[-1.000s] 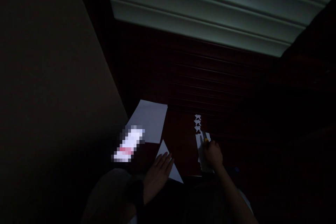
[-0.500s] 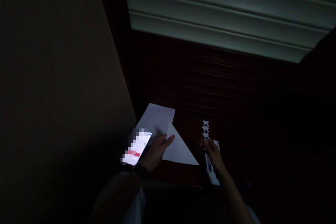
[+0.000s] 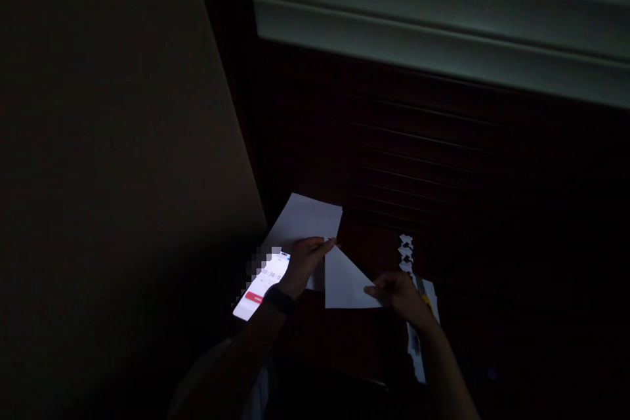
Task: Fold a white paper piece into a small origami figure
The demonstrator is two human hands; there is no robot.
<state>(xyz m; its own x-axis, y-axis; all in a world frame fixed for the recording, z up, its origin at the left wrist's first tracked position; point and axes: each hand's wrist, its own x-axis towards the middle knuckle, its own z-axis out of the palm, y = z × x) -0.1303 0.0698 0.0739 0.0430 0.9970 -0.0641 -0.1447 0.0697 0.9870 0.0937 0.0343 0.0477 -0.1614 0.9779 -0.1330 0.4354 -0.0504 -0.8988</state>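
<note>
A triangular folded sheet of white paper (image 3: 347, 282) is held up between my two hands, above the dark table. My left hand (image 3: 305, 266) pinches its upper corner. At the right-hand corner, my right hand (image 3: 398, 294) grips it between thumb and fingers. Behind the triangle lies larger white paper (image 3: 308, 216), partly covered by my left hand. A utility knife (image 3: 426, 302) with a yellow part rests on white paper strips (image 3: 418, 364) beside my right hand, which hides some of it.
A lit phone (image 3: 260, 285) with a timer lies left of my left wrist, partly pixelated. Several small folded paper pieces (image 3: 405, 254) stand in a row at the right. A wall (image 3: 123, 111) rises on the left; pale slats (image 3: 433, 26) are at the back. The room is dark.
My left hand has lifted the paper triangle off the table. My right hand has let go of the utility knife, moved left and taken the triangle's right corner. The view has shifted.
</note>
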